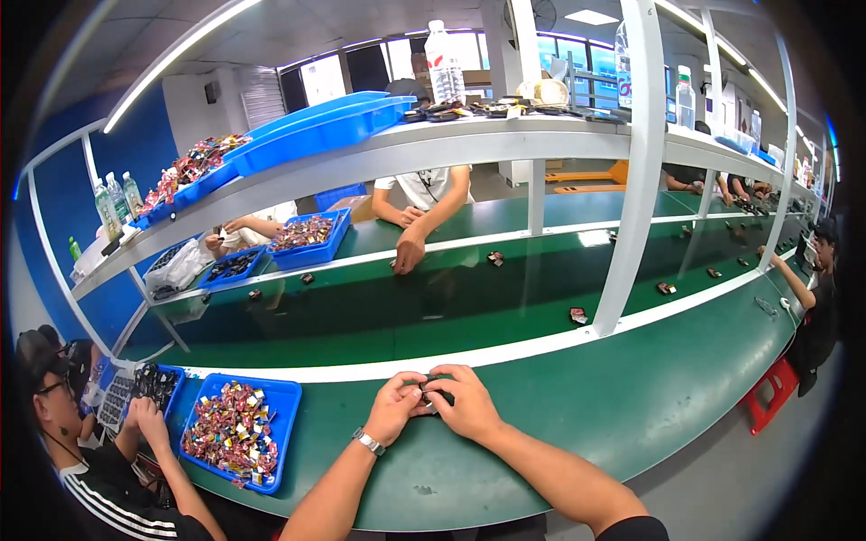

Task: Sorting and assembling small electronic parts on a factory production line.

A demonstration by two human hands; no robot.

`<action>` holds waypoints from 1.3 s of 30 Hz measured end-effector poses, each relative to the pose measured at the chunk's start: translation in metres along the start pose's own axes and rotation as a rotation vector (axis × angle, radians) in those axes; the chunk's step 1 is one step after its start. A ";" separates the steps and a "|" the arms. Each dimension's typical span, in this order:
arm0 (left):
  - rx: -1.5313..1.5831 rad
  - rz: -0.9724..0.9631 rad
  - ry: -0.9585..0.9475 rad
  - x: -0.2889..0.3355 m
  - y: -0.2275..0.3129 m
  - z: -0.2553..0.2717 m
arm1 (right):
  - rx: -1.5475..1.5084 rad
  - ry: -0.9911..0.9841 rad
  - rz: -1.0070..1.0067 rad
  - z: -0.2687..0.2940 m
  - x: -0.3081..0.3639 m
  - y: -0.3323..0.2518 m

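Note:
Over the green workbench (577,424), my left hand (397,408) and my right hand (464,402) meet fingertip to fingertip. Both are closed on a small dark part (429,397) with a lighter bit below it. The fingers cover most of it, so its kind cannot be made out. A metal-banded watch sits on my left wrist. To the left of my hands stands a blue tray (290,406) heaped with small red, white and yellow wired pieces (236,433).
Beyond a white rail runs a green conveyor belt (361,320) carrying scattered small parts (577,315). White posts (636,180) hold a shelf with blue trays (316,135) and bottles (445,63). A co-worker (99,460) sits close at left; others work opposite and at right, near a red stool (769,392).

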State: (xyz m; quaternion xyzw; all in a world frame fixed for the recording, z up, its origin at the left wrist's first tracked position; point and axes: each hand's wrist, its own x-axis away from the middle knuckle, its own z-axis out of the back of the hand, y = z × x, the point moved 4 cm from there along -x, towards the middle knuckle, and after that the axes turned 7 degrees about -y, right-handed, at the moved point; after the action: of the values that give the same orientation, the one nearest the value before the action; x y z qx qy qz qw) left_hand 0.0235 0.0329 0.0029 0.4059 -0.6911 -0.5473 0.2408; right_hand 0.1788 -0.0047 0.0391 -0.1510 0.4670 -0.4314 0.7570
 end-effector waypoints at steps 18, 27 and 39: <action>-0.074 0.040 0.014 0.004 0.003 -0.002 | -0.241 -0.136 -0.143 -0.011 0.002 0.013; -0.091 -0.001 0.032 0.001 0.004 -0.004 | -0.079 -0.088 0.020 0.002 -0.001 -0.005; -0.121 0.040 0.054 0.000 0.003 -0.006 | 0.067 0.102 0.089 0.005 -0.004 -0.012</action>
State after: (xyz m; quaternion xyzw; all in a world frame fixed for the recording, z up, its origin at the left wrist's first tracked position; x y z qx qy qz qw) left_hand 0.0273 0.0294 0.0072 0.3915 -0.6581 -0.5718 0.2945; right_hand 0.1757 -0.0091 0.0517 -0.0827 0.4964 -0.4198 0.7554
